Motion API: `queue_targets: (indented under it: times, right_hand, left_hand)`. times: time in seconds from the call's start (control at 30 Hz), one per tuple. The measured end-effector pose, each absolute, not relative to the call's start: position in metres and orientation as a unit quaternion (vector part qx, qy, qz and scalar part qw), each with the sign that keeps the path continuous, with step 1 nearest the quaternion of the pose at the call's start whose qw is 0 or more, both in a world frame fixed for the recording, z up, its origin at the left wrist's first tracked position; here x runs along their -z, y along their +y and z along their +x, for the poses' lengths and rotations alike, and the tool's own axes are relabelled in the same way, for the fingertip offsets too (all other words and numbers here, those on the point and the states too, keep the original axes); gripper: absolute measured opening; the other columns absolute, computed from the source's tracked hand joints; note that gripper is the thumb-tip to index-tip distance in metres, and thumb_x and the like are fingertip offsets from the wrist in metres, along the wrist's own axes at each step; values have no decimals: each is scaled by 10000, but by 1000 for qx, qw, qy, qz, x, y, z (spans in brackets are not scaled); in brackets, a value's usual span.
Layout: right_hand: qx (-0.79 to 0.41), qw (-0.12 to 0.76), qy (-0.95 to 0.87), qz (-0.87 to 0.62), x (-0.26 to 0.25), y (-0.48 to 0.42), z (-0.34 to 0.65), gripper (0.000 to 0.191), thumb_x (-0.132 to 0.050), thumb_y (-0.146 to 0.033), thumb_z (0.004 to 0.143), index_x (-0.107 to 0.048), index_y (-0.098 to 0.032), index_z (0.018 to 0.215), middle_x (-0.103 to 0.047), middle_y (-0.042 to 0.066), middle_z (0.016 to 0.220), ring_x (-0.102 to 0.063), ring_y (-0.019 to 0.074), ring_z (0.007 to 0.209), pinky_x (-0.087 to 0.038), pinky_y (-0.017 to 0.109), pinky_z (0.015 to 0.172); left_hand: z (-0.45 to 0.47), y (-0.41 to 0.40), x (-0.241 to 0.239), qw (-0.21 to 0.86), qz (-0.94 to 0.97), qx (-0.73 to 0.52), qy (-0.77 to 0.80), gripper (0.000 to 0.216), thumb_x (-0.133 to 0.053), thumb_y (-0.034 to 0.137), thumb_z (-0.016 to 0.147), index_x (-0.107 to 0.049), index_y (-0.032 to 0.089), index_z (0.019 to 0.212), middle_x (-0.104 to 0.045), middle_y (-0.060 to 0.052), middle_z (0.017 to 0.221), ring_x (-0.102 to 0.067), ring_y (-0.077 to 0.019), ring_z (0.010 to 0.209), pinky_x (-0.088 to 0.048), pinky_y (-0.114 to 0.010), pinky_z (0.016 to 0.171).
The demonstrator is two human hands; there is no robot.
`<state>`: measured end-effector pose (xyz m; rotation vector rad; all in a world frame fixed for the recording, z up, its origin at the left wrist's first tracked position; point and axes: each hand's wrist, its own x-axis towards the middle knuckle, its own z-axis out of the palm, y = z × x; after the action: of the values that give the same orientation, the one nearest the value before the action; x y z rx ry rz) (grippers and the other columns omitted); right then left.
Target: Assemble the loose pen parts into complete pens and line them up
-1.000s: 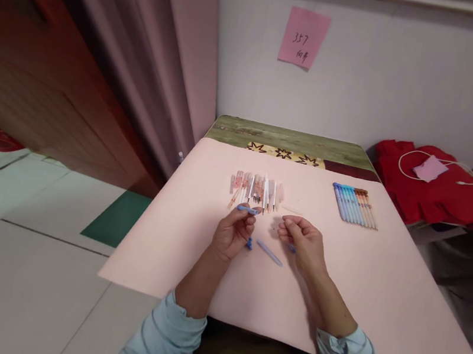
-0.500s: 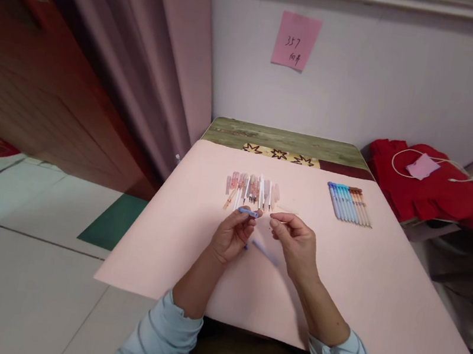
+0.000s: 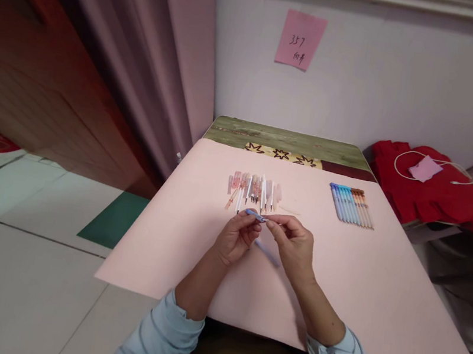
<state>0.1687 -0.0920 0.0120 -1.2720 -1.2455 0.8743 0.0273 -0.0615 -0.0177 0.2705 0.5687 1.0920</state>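
My left hand (image 3: 238, 236) pinches a short blue pen part (image 3: 254, 215) between thumb and fingers, above the table. At that part's right end, the thumb and fingertips of my right hand (image 3: 291, 242) are pressed together; whatever they grip is too small to make out. Below the hands, a pale blue pen barrel (image 3: 268, 254) lies slanted on the pink sheet. Just beyond my hands, pen pieces are laid side by side: white refills with dark tips (image 3: 263, 193) and translucent pinkish pen parts (image 3: 236, 180).
To the right lies a row of pens (image 3: 351, 205) in blue, light blue and brown. The pink sheet (image 3: 155, 236) covers most of the table (image 3: 235, 129). A red cloth (image 3: 395, 193) with a white cable (image 3: 395, 166) is beyond its right edge. A pink note (image 3: 300, 40) hangs on the wall.
My right hand's fingertips have come left to meet the end of the blue pen part, closing the small gap. The left hand still holds that part, now tilted a little more.
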Motion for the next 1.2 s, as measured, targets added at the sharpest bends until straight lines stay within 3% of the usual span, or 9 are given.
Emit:
queue_targets:
  times: [0.13, 0.3, 0.6, 0.73, 0.87, 1.2]
  right_hand:
    - [-290, 534, -577, -546, -16, -95, 169, 147, -702, -360, 835, -770, -237, 876, -696, 43, 850, -568, 149, 670, -462, 284, 633]
    - [-251, 519, -595, -559, -19, -97, 167, 104, -709, -330, 830, -757, -238, 832, -669, 17, 802, -527, 119, 602, -445, 273, 604]
    - [-526, 507, -418, -539, -21, -90, 174, 434, -886, -449, 537, -675, -174, 797, -542, -41, 595, -410, 80, 508, -317, 207, 458]
    - [-509, 526, -421, -536, -21, -89, 185, 412, -803, -518, 658, -680, -173, 847, -537, -34, 606, -370, 76, 492, -283, 208, 439]
    - [-407, 580, -388, -590, -8, -82, 218, 400, -765, -534, 695, -685, -165, 829, -592, -8, 663, -394, 81, 503, -316, 219, 458]
    - [-298, 574, -388, -656, 14, -90, 249, 344, -704, -499, 770, -700, -166, 856, -620, 13, 720, -434, 107, 547, -360, 237, 513]
  left_hand:
    - [28, -62, 18, 807, 132, -512, 264, 85, -648, 81, 831, -643, 106, 912, -710, -31, 735, -676, -82, 567, -556, -120, 514]
    - [28, -63, 17, 811, 148, -500, 266, 113, -694, 99, 796, -644, 105, 897, -698, -22, 710, -669, -85, 560, -553, -130, 514]
    - [28, -64, 21, 830, 171, -459, 265, 144, -743, 117, 748, -659, 91, 863, -668, -22, 672, -621, -70, 506, -508, -113, 452]
    - [25, -61, 14, 816, 65, -507, 269, 49, -620, 76, 842, -651, 90, 878, -714, -64, 790, -615, -40, 526, -511, -81, 475]
    - [21, -56, 7, 769, -13, -586, 254, 120, -516, 56, 903, -632, 81, 922, -718, -80, 844, -606, -26, 541, -521, -72, 494]
    - [23, -56, 13, 783, 15, -563, 266, 120, -526, 55, 888, -642, 85, 896, -724, -104, 891, -631, -55, 577, -546, -110, 521]
